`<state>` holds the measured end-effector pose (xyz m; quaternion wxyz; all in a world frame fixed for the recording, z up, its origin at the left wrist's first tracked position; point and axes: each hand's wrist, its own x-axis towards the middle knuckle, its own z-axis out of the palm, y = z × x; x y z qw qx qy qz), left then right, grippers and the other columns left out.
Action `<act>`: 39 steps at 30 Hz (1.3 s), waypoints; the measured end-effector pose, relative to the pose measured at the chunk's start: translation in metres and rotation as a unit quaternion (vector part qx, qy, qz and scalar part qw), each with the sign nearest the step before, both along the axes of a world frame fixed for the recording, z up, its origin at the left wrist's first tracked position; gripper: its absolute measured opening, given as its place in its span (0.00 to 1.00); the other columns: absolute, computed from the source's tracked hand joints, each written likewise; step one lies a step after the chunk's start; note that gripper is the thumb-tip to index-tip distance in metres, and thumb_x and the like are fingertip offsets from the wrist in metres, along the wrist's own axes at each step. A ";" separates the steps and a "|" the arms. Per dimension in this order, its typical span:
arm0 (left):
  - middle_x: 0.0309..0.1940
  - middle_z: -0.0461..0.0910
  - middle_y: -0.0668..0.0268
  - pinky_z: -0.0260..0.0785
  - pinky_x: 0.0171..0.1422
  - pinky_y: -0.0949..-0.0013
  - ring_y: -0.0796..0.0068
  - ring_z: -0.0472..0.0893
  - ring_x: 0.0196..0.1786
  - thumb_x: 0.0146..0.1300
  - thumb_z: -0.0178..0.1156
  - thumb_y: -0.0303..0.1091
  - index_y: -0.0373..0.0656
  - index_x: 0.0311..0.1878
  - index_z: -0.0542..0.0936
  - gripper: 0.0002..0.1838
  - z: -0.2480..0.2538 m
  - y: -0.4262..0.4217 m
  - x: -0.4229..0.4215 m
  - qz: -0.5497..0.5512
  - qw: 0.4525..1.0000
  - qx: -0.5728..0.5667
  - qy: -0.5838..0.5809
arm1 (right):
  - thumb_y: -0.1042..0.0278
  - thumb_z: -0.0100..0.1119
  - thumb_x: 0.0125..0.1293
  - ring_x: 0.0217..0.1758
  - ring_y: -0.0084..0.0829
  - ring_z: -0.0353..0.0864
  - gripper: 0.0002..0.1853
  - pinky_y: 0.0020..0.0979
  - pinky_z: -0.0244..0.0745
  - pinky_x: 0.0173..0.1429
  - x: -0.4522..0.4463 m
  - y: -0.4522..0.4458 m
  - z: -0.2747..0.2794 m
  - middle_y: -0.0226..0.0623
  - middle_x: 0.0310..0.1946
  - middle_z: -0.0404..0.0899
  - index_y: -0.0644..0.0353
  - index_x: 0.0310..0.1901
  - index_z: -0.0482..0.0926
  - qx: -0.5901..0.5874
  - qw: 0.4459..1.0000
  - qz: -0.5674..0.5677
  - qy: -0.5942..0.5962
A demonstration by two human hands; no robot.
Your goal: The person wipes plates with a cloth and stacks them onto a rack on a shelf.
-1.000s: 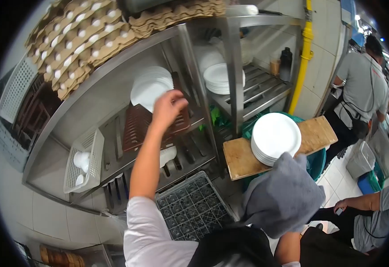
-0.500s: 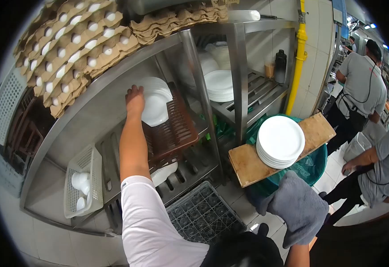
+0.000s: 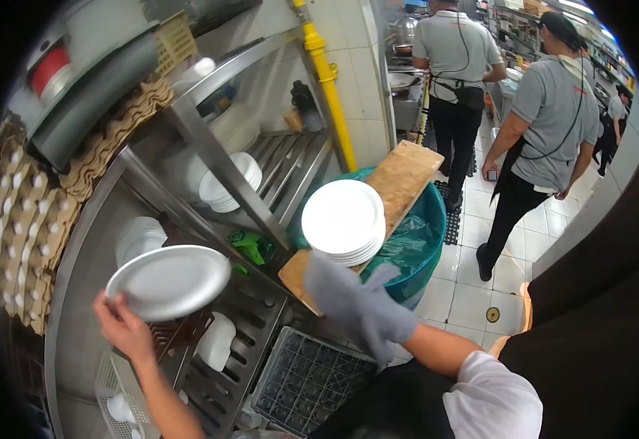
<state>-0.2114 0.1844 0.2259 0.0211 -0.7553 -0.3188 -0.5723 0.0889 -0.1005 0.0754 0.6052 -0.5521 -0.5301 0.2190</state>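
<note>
A white oval plate (image 3: 173, 284) is raised in my left hand (image 3: 125, 329), gripped by its near left rim and slightly tilted. Behind it, more white plates (image 3: 138, 238) rest in the brown plastic rack (image 3: 201, 325), which is mostly hidden. A grey cloth (image 3: 356, 304), blurred by motion, covers my right hand (image 3: 400, 329) and hides the fingers; the hand holds it. The cloth reaches the front of a stack of white round plates (image 3: 343, 219), whether touching I cannot tell. That stack sits on a wooden board (image 3: 407, 175) laid across a green bin (image 3: 436, 212).
Metal shelving (image 3: 217, 146) holds another plate stack (image 3: 228, 179). Egg trays (image 3: 23, 241) sit above at left. A white basket (image 3: 125, 384) and a grey glass rack (image 3: 308, 388) are low down. A yellow pipe (image 3: 326, 80) runs up the wall. Two co-workers (image 3: 553, 110) (image 3: 455, 58) stand at right.
My left hand has lifted a plate out from the brown rack area toward me. My right hand with the cloth has moved up to the stack. The view has turned right.
</note>
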 end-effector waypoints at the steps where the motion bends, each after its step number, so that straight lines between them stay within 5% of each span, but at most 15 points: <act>1: 0.41 0.82 0.63 0.73 0.52 0.71 0.76 0.80 0.46 0.73 0.58 0.24 0.36 0.51 0.78 0.06 -0.012 -0.025 0.015 -0.049 0.996 -0.070 -0.025 | 0.68 0.59 0.56 0.56 0.42 0.75 0.28 0.38 0.65 0.65 -0.004 0.008 0.023 0.43 0.50 0.77 0.70 0.59 0.73 -0.026 0.999 0.012 -0.021; 4: 0.39 0.78 0.69 0.71 0.51 0.69 0.78 0.76 0.45 0.73 0.61 0.27 0.37 0.48 0.74 0.06 -0.051 -0.091 0.062 -0.166 0.960 -0.223 -0.036 | 0.68 0.67 0.41 0.35 0.48 0.79 0.24 0.42 0.77 0.40 -0.010 0.000 0.061 0.50 0.32 0.75 0.77 0.40 0.80 -0.117 0.915 0.043 -0.385; 5: 0.45 0.79 0.65 0.72 0.56 0.68 0.75 0.78 0.48 0.75 0.60 0.32 0.36 0.54 0.74 0.12 -0.068 -0.097 0.069 -0.214 0.933 -0.285 -0.042 | 0.75 0.57 0.56 0.31 0.41 0.77 0.03 0.39 0.72 0.38 -0.024 -0.003 0.039 0.44 0.27 0.73 0.62 0.28 0.74 -0.046 0.797 -0.193 -0.571; 10: 0.69 0.70 0.52 0.66 0.75 0.60 0.58 0.74 0.67 0.79 0.47 0.55 0.35 0.75 0.61 0.35 -0.221 -0.128 0.130 -0.316 0.744 -0.505 -0.302 | 0.69 0.62 0.49 0.44 0.56 0.83 0.19 0.50 0.79 0.51 0.001 -0.017 0.026 0.60 0.34 0.80 0.82 0.35 0.82 -0.285 0.869 -0.321 -0.245; 12: 0.75 0.67 0.49 0.64 0.80 0.57 0.54 0.72 0.72 0.80 0.43 0.60 0.35 0.80 0.56 0.41 -0.269 -0.141 0.134 -0.323 0.662 -0.572 -0.362 | 0.70 0.66 0.49 0.36 0.45 0.83 0.14 0.53 0.76 0.57 0.026 -0.040 0.047 0.46 0.29 0.79 0.75 0.32 0.82 -0.318 0.738 -0.231 -0.549; 13: 0.74 0.68 0.49 0.64 0.78 0.57 0.54 0.72 0.72 0.77 0.48 0.54 0.37 0.78 0.60 0.37 -0.289 -0.145 0.131 -0.335 0.727 -0.580 -0.151 | 0.62 0.68 0.49 0.48 0.59 0.83 0.29 0.55 0.69 0.68 0.031 -0.055 0.066 0.70 0.44 0.79 0.90 0.40 0.79 -0.361 0.693 -0.235 -0.579; 16: 0.72 0.72 0.50 0.67 0.73 0.55 0.56 0.71 0.72 0.71 0.63 0.37 0.44 0.72 0.73 0.28 -0.318 -0.131 0.129 -0.295 0.728 -0.397 0.475 | 0.65 0.60 0.59 0.51 0.48 0.81 0.26 0.52 0.75 0.60 0.081 -0.090 0.017 0.52 0.43 0.79 0.82 0.53 0.77 -0.233 0.717 -0.369 -0.544; 18: 0.68 0.75 0.48 0.65 0.74 0.54 0.55 0.71 0.73 0.66 0.63 0.26 0.44 0.67 0.80 0.24 -0.254 -0.118 0.132 -0.271 0.694 -0.537 0.396 | 0.55 0.63 0.57 0.56 0.46 0.80 0.34 0.49 0.75 0.60 0.091 -0.112 0.049 0.53 0.47 0.78 0.78 0.57 0.75 -0.454 0.744 -0.294 -0.391; 23: 0.78 0.62 0.48 0.54 0.81 0.47 0.45 0.60 0.80 0.64 0.55 0.26 0.39 0.72 0.72 0.30 -0.161 -0.118 0.182 -0.190 0.975 -0.024 0.111 | 0.54 0.76 0.31 0.44 0.65 0.80 0.46 0.61 0.62 0.73 0.102 -0.140 0.015 0.62 0.38 0.74 0.82 0.50 0.72 -0.241 0.847 -0.359 -0.308; 28: 0.80 0.48 0.36 0.33 0.85 0.39 0.31 0.44 0.83 0.58 0.61 0.40 0.38 0.80 0.59 0.45 -0.156 -0.175 0.298 -0.158 0.912 0.021 0.377 | 0.58 0.71 0.35 0.46 0.60 0.80 0.38 0.61 0.64 0.69 0.085 -0.109 -0.036 0.63 0.42 0.75 0.81 0.46 0.75 -0.083 0.860 -0.328 -0.382; 30: 0.79 0.47 0.33 0.33 0.84 0.35 0.28 0.44 0.82 0.58 0.65 0.43 0.38 0.80 0.58 0.48 -0.197 -0.208 0.301 -0.296 0.817 -0.045 0.492 | 0.52 0.72 0.40 0.50 0.54 0.78 0.29 0.56 0.67 0.64 0.086 -0.101 -0.020 0.56 0.41 0.78 0.72 0.36 0.81 -0.339 0.808 -0.250 -0.411; 31: 0.79 0.47 0.33 0.33 0.84 0.35 0.28 0.44 0.82 0.58 0.65 0.43 0.38 0.80 0.58 0.48 -0.198 -0.211 0.290 -0.300 0.815 -0.041 0.494 | 0.55 0.72 0.40 0.42 0.51 0.79 0.22 0.53 0.68 0.64 0.090 -0.091 -0.064 0.55 0.35 0.78 0.70 0.25 0.81 -0.136 0.693 -0.505 -0.497; 33: 0.79 0.48 0.31 0.31 0.83 0.34 0.29 0.44 0.82 0.59 0.65 0.50 0.35 0.81 0.54 0.52 -0.197 -0.214 0.274 -0.526 0.681 -0.022 0.509 | 0.56 0.70 0.45 0.40 0.50 0.79 0.21 0.53 0.69 0.61 0.102 -0.107 -0.038 0.54 0.33 0.79 0.71 0.28 0.82 -0.280 0.778 -0.351 -0.439; 36: 0.79 0.47 0.30 0.31 0.84 0.36 0.30 0.44 0.82 0.61 0.65 0.52 0.33 0.80 0.54 0.52 -0.210 -0.202 0.309 -0.371 0.813 0.011 0.449 | 0.59 0.64 0.53 0.35 0.48 0.80 0.20 0.51 0.71 0.51 0.096 -0.118 -0.012 0.53 0.31 0.79 0.72 0.37 0.83 -0.387 0.835 -0.077 -0.385; 39: 0.81 0.44 0.35 0.32 0.85 0.38 0.34 0.43 0.84 0.62 0.65 0.54 0.33 0.80 0.55 0.52 -0.203 -0.214 0.328 -0.315 0.862 0.007 0.398 | 0.59 0.68 0.49 0.35 0.48 0.79 0.26 0.52 0.70 0.47 0.066 -0.093 -0.062 0.58 0.32 0.79 0.74 0.44 0.81 -0.063 0.833 -0.395 -0.383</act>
